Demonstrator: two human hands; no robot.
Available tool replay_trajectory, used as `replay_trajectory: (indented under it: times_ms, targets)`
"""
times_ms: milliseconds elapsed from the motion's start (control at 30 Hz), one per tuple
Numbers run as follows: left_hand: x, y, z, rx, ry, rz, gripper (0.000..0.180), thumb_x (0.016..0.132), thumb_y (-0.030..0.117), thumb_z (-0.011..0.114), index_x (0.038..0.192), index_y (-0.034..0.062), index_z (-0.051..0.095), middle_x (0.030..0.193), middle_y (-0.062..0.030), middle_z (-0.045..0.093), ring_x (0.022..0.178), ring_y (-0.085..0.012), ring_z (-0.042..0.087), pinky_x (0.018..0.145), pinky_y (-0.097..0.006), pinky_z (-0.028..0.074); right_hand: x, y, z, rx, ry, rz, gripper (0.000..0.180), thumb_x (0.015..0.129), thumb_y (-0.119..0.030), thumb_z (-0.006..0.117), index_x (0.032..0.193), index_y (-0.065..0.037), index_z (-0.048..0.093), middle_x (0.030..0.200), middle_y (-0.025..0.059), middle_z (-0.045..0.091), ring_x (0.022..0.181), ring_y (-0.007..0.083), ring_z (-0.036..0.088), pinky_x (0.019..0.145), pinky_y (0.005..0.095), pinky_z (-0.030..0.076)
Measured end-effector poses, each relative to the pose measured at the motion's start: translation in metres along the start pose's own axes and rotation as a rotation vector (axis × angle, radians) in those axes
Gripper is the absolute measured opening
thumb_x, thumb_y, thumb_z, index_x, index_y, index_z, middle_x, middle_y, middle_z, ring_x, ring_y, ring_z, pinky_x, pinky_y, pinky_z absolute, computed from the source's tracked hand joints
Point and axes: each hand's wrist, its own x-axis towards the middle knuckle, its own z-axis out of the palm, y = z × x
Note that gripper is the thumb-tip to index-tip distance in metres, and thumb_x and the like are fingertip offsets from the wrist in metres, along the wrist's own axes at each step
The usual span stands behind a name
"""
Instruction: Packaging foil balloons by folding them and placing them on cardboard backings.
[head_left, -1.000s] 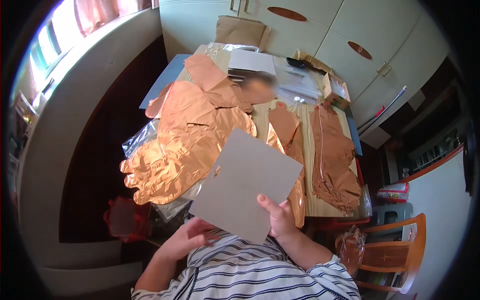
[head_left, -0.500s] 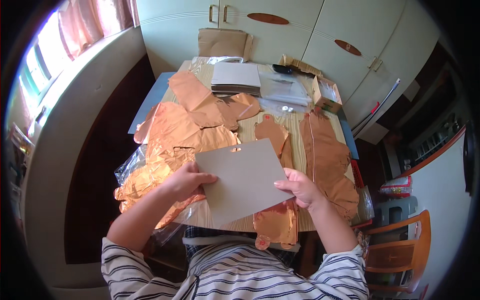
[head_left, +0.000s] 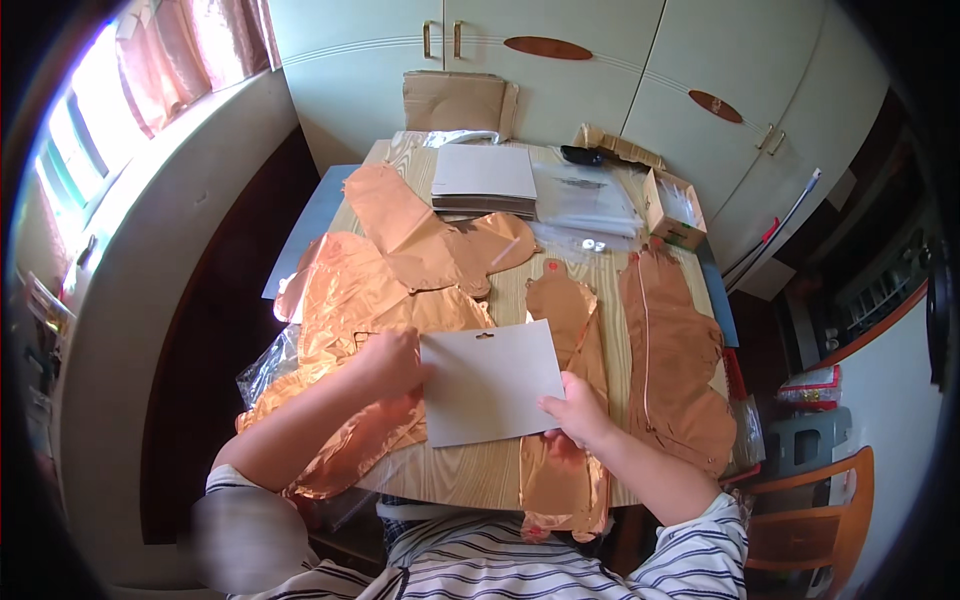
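Observation:
A pale grey-white card [head_left: 492, 385] with a small slotted hang hole near its top edge is held over the front of the table. My right hand [head_left: 578, 412] grips its right edge, thumb on the face and fingers behind. Beside the card's left edge is my left hand [head_left: 388, 366], its fingers curled in; whatever they hold, if anything, is hidden. Under my left forearm lie crumpled copper-coloured foil balloons [head_left: 335, 300], deflated and flat. Another folded foil balloon [head_left: 560, 305] lies partly behind the card and right hand, reaching the table's front edge.
A further flat foil balloon [head_left: 672, 350] lies at the right of the wood-grain table [head_left: 475, 478]. Toward the back are a stack of cards [head_left: 484, 172], clear plastic bags [head_left: 585, 200] and a small open box [head_left: 676, 208]. A wooden chair [head_left: 850, 510] stands at the right.
The card has gone from slanted to nearly level and sits lower in view. My left hand has curled its fingers at the left edge, while the right still grips the other side.

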Motion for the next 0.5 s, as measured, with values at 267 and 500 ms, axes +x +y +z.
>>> replay_trajectory:
  times_ms: [267,500]
  targets:
    - [0.197,-0.042,-0.080,0.043,0.556,0.320,0.065,0.076,0.033,0.083,0.129,0.0018,0.062,0.124,-0.0258,0.061,0.114,-0.0415,0.061,0.098,-0.046,0.051,-0.001,-0.011,-0.005,-0.096,-0.022,0.028,0.029,0.096,-0.015,0.064,0.117,0.004,0.057,0.095,0.0101,0.069,0.072,0.0156,0.069,0.051,0.0279,0.057]
    - [0.288,-0.041,-0.082,-0.068,0.371,0.008,0.096,0.069,0.049,0.083,0.137,-0.0106,0.050,0.137,-0.0304,0.056,0.130,-0.0378,0.054,0.109,-0.040,0.045,0.010,-0.119,-0.055,-1.033,0.032,-0.098,0.033,0.097,-0.028,0.056,0.097,0.004,0.065,0.089,0.0266,0.069,0.084,0.0423,0.069,0.076,0.0494,0.055]
